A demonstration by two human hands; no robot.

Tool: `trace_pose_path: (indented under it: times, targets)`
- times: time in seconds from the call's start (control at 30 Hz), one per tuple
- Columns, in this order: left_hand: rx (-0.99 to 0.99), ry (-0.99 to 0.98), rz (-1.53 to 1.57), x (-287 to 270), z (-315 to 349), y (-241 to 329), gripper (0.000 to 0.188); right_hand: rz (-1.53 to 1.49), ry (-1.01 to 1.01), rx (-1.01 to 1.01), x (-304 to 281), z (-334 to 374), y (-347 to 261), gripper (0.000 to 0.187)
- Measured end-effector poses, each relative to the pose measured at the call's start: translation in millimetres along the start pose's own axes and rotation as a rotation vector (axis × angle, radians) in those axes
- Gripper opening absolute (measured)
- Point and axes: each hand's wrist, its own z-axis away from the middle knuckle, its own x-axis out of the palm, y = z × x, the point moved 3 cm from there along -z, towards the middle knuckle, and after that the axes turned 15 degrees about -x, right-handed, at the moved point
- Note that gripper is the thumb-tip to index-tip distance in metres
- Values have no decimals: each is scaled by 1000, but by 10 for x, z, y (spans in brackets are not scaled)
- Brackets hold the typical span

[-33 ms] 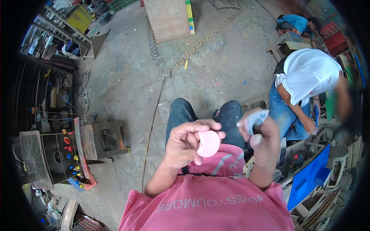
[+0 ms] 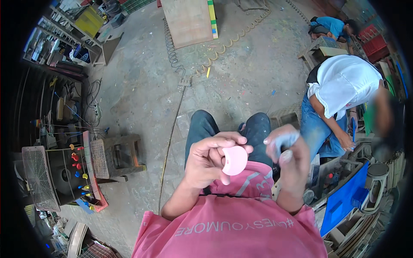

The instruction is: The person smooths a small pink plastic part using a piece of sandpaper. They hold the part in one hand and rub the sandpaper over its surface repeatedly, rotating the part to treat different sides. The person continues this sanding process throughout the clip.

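In front of my lap, my left hand (image 2: 209,160) pinches a pale pink crescent-shaped piece (image 2: 236,161) between thumb and fingers. Its smooth, rounded face points up, and a small dark mark shows near its inner edge. To the right of it, and apart from it, my right hand (image 2: 294,161) is closed on a curled grey-blue sheet (image 2: 284,140), bent round between fingers and thumb. That hand and the sheet are smeared by motion, so the sheet's surface cannot be made out.
A person in a white shirt (image 2: 347,84) sits bent over close on my right, and another in blue (image 2: 330,26) crouches farther back. At left stand a wooden stool (image 2: 122,154) and a rack with small coloured pieces (image 2: 75,165). A blue panel (image 2: 344,198) lies at lower right. A coiled hose (image 2: 232,42) crosses the floor.
My right hand has shifted slightly, and the curled sheet's upper end now sits lower and nearer the fingers. My left hand and the pink piece have barely moved.
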Motion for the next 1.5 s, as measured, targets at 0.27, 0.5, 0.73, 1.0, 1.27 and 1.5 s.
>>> trace_pose_path:
  times: [0.27, 0.5, 0.73, 1.0, 1.27, 1.5]
  targets:
    - [161, -7, -259, 48, -93, 115, 63, 190, -119, -99, 197, 95, 79, 44]
    - [151, 95, -480, 52, -85, 185, 59, 198, -75, -144, 179, -8, 134, 48]
    - [171, 154, -456, -15, -87, 153, 59, 209, 15, -174, 162, -153, 255, 48]
    - [172, 171, -321, -31, -117, 120, 61, 250, -71, -150, 185, -33, 216, 49]
    - [216, 166, -438, -75, -118, 162, 61, 280, 52, -166, 219, -192, 247, 46]
    - [230, 143, -399, -69, -135, 166, 62, 319, -43, -251, 206, -177, 190, 48]
